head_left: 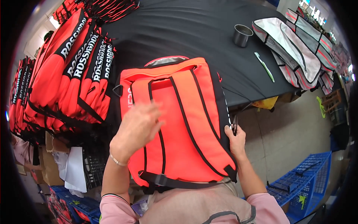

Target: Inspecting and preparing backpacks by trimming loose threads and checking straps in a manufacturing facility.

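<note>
An orange backpack (186,112) with black trim lies strap-side up at the near edge of a black table (194,33), its bottom against my body. My left hand (136,128) rests flat on the left shoulder strap, fingers spread and blurred. My right hand (235,138) is at the bag's right edge, closed around small black snips (234,125) whose tips point up beside the black side panel.
A pile of the same orange bags (71,74) stands at the left. A metal cup (242,35), a green tool (264,67) and grey-white bags (294,48) lie at the far right. Blue crates (305,183) sit on the floor at the right; cardboard and papers (71,168) lower left.
</note>
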### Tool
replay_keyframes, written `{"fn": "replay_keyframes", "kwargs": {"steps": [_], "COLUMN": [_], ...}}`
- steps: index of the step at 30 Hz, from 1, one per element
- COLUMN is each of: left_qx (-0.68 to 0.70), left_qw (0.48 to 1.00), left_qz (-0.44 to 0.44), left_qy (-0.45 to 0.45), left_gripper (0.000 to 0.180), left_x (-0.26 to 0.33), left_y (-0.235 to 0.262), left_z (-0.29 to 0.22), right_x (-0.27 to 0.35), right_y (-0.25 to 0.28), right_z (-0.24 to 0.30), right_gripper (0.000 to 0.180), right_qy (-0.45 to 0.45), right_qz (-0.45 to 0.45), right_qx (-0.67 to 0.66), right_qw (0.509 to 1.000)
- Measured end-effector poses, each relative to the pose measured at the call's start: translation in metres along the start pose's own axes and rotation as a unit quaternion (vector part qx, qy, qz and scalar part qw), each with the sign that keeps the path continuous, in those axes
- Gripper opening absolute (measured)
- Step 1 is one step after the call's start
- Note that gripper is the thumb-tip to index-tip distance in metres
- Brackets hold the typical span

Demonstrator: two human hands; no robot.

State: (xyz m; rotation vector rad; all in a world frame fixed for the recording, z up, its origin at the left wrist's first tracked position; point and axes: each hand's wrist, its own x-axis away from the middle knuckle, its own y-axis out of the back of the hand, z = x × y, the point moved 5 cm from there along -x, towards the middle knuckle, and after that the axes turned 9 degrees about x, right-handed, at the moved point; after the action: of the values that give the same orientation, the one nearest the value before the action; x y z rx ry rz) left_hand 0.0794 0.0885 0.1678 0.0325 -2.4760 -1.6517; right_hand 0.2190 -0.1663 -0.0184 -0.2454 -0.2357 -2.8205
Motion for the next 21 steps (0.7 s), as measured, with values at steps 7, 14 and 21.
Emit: {"fn": "replay_keyframes", "kwargs": {"steps": [7,14,21], "left_qx": [-0.125,-0.067,-0.08], "left_qw": [0.97,0.991,0.987], "left_qz": [-0.204,-0.115,-0.13], "left_qy": [0.041,0.028,0.053], "left_gripper": [0.064,0.074,0.075], "left_x": [-0.066,-0.046,-0.048], "left_y": [-0.074,-0.107,-0.11], "left_z": [0.072,0.064,0.067], "right_x": [-0.028,-0.15,-0.232], "right_y": [-0.001,0.021,0.039], "right_z": [0.025,0.069,0.108], "right_gripper": [0.015,0.048,0.027], "right_qy": [0.059,0.175,0.301], "right_qz": [0.003,-0.068,-0.144], "right_qx": [0.035,0.216,0.403], "right_qw": [0.998,0.958,0.852]}}
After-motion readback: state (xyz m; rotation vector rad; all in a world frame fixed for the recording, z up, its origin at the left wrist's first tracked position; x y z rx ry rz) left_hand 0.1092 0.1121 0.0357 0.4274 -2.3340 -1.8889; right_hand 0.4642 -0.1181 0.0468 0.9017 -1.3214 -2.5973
